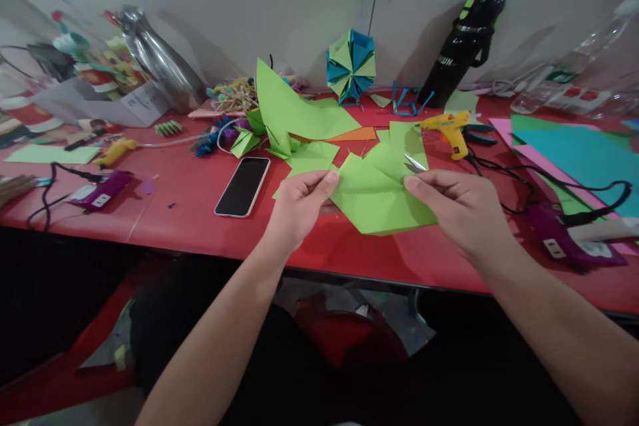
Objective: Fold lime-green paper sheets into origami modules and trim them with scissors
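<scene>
L hand [303,203] + R hand [456,203] pinched shut on opp. edges of green sheet [382,196], prob. to keep it taut, just above red surface [174,229]. Scissors [415,163] by R thumb, blurry; can't tell if held.

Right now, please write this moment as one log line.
left hand: holds green paper | right hand: holds same paper | phone: on red table, screen dark

It's dim in here; soft shadows cross the plain grey wall [279,0]; the clear plastic bottle [582,70] blurs, stretched towards the edge.
</scene>
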`<state>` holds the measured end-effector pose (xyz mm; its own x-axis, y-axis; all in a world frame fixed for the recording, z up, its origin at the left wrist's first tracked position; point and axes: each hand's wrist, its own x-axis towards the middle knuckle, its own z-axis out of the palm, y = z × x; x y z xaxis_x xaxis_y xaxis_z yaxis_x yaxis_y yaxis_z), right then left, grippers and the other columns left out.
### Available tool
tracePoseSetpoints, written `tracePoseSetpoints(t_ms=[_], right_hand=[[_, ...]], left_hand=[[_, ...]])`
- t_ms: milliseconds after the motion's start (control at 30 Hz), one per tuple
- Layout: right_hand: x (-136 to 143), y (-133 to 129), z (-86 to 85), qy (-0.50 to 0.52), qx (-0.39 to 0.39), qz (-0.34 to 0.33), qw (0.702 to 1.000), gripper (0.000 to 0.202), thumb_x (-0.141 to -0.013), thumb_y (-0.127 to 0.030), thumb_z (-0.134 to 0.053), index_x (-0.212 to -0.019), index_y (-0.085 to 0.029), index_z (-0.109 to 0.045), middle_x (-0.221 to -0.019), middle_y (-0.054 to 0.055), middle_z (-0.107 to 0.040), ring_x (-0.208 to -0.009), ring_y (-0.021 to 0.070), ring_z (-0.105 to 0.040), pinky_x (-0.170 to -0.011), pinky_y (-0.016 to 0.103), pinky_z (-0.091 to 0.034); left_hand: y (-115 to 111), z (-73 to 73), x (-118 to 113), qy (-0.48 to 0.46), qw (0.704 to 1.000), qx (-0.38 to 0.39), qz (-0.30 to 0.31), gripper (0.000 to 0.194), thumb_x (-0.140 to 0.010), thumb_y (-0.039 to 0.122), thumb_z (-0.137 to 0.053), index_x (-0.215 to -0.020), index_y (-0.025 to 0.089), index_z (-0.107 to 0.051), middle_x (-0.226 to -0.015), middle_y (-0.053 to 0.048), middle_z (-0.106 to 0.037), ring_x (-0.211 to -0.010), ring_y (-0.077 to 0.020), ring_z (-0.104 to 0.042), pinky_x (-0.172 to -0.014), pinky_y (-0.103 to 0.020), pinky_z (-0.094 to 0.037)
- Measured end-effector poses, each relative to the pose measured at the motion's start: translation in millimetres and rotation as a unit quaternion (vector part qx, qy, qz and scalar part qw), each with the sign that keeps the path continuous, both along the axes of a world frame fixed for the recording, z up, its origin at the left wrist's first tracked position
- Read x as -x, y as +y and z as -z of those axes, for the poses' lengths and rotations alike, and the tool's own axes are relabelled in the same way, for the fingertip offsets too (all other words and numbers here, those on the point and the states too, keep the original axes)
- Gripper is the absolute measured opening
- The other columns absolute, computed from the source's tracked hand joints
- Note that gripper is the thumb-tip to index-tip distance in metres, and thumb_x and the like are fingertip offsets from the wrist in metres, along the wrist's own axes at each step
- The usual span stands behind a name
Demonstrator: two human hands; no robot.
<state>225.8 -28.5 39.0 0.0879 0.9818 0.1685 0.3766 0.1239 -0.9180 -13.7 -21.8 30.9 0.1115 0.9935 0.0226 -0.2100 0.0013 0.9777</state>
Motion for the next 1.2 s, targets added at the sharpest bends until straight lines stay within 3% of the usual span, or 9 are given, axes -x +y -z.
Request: tracePoseSetpoints(t_ms=[200, 300, 467, 600, 733, 833, 1033, 1200], right_hand=[[-7, 3, -0.8, 0.046, 0.005, 0.008, 0.999, 0.020, -0.085, -0.046, -0.077, -0.085, -0.026, -0.080, -0.075, 0.002, -0.071, -0.063, 0.0170, -0.061, -0.056, 0.031, -0.047], [-6, 3, -0.4, 0.037, 0.003, 0.006, 0.999, 0.022, -0.085, -0.048, -0.077, -0.085, -0.027, -0.080, -0.075, 0.002, -0.072, -0.064, 0.0177, -0.063, -0.057, 0.032, -0.049], [-4, 0, -1.3, 0.005, -0.012, 0.005, 1.000, 0.023, -0.086, -0.048, -0.076, -0.083, -0.026, -0.079, -0.072, 0.002, -0.069, -0.064, 0.0179, -0.061, -0.054, 0.031, -0.046], [-3, -1, -1.4, -0.006, -0.011, -0.005, 1.000, 0.028, -0.087, -0.051, -0.074, -0.086, -0.024, -0.079, -0.072, 0.003, -0.068, -0.064, 0.0188, -0.060, -0.051, 0.031, -0.043], [-1, -2, 0.4, 0.005, -0.003, -0.012, 1.000, 0.028, -0.087, -0.051, -0.074, -0.087, -0.023, -0.079, -0.072, 0.003, -0.068, -0.062, 0.0175, -0.059, -0.051, 0.030, -0.042], [5, -4, 1.1, 0.004, 0.016, -0.043, 0.999, 0.030, -0.088, -0.052, -0.073, -0.087, -0.023, -0.079, -0.075, 0.003, -0.070, -0.062, 0.0170, -0.059, -0.052, 0.030, -0.043], [10, -4, 3.9, 0.002, 0.046, -0.062, 0.997, 0.028, -0.088, -0.049, -0.073, -0.085, -0.022, -0.079, -0.076, 0.003, -0.071, -0.063, 0.0164, -0.059, -0.053, 0.029, -0.042], [7, 3, 11.2, 0.024, 0.106, -0.078, 0.991, 0.030, -0.082, -0.050, -0.077, -0.079, -0.020, -0.078, -0.072, 0.004, -0.073, -0.061, 0.0167, -0.060, -0.054, 0.029, -0.045]], left_hand=[[2, -6.0, 10, 0.007, 0.999, 0.012, -0.042, 0.038, -0.086, 0.049, -0.078, -0.102, 0.016, -0.078, -0.089, -0.009, -0.081, -0.081, -0.0229, -0.080, -0.078, -0.034, -0.067], [0, -7.4, 8, 0.034, 0.999, 0.008, -0.031, 0.041, -0.083, 0.052, -0.080, -0.101, 0.016, -0.078, -0.092, -0.009, -0.081, -0.083, -0.0231, -0.079, -0.077, -0.034, -0.067], [0, -4.2, 3, 0.103, 0.993, -0.026, -0.047, 0.035, -0.082, 0.051, -0.080, -0.082, 0.016, -0.076, -0.073, -0.005, -0.077, -0.068, -0.0181, -0.074, -0.069, -0.030, -0.065], [4, 0.7, 2, 0.080, 0.994, -0.046, -0.060, 0.034, -0.086, 0.050, -0.076, -0.073, 0.019, -0.069, -0.066, -0.001, -0.070, -0.063, -0.0150, -0.070, -0.065, -0.028, -0.062], [4, 3.2, -1, 0.054, 0.998, -0.015, -0.009, 0.037, -0.082, 0.051, -0.080, -0.093, 0.016, -0.074, -0.090, -0.007, -0.077, -0.083, -0.0198, -0.074, -0.073, -0.030, -0.062], [0, 4.2, -7, 0.058, 0.998, -0.029, 0.019, 0.049, -0.071, 0.040, -0.091, -0.110, 0.016, -0.075, -0.106, -0.010, -0.078, -0.096, -0.0233, -0.074, -0.082, -0.031, -0.061], [3, 11.9, -11, -0.007, 0.999, 0.038, 0.022, 0.043, -0.074, 0.037, -0.089, -0.109, 0.015, -0.075, -0.106, -0.012, -0.080, -0.095, -0.0249, -0.076, -0.089, -0.039, -0.061], [10, 25.2, 0, 0.118, 0.990, 0.070, -0.015, 0.055, -0.075, 0.047, -0.087, -0.117, 0.016, -0.071, -0.090, -0.010, -0.080, -0.088, -0.0267, -0.077, -0.081, -0.040, -0.061]])
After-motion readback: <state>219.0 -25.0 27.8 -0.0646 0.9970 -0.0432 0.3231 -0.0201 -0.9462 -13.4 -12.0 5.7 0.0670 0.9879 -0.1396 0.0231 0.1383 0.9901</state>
